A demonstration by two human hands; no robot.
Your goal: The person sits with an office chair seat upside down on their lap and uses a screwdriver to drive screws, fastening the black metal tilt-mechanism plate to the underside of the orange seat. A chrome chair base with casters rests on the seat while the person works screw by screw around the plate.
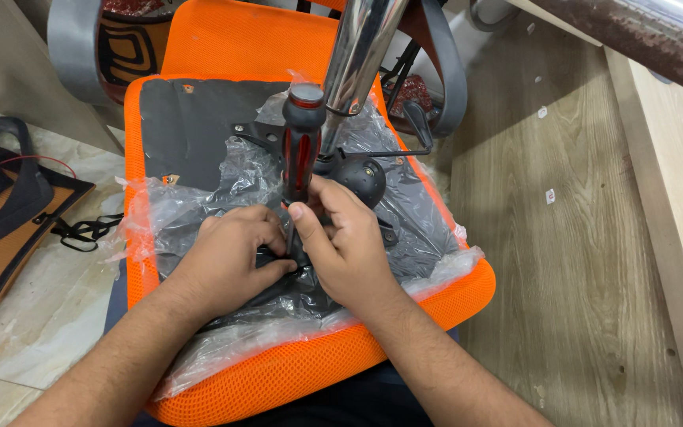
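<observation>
Looking down from my head camera, I saw my two hands meeting over the underside of an orange mesh chair seat (pixel 318 372) that lay upturned across my lap. My left hand (pixel 231 257) was curled shut, its fingers pinching something small at the base of the screwdriver, though the piece itself was hidden under my knuckles. My right hand (pixel 345 249) was closed too, thumb and fingers wrapped around the lower shaft of the screwdriver (pixel 302 142), holding it close to upright. That tool had a black handle with red stripes and a red ring near its cap, and its handle stood just above my fingertips, tip pointing down into the seat's black mechanism plate (pixel 199 126). Crumpled clear plastic wrap (pixel 160 217) covered much of the plate and spilled over the seat's near edge. Just beside my right hand sat a round black knob (pixel 361 178), touching the mechanism. Behind the screwdriver a shiny chrome gas cylinder (pixel 357 55) rose toward the top of the view, and a thin black lever (pixel 420 126) stuck out to its right. To my left, on the pale tiled floor (pixel 33 340), lay a black and orange backrest frame (pixel 1 229) with loose black straps (pixel 84 231). To my right ran a wooden panel (pixel 563 237) with a light grain.
</observation>
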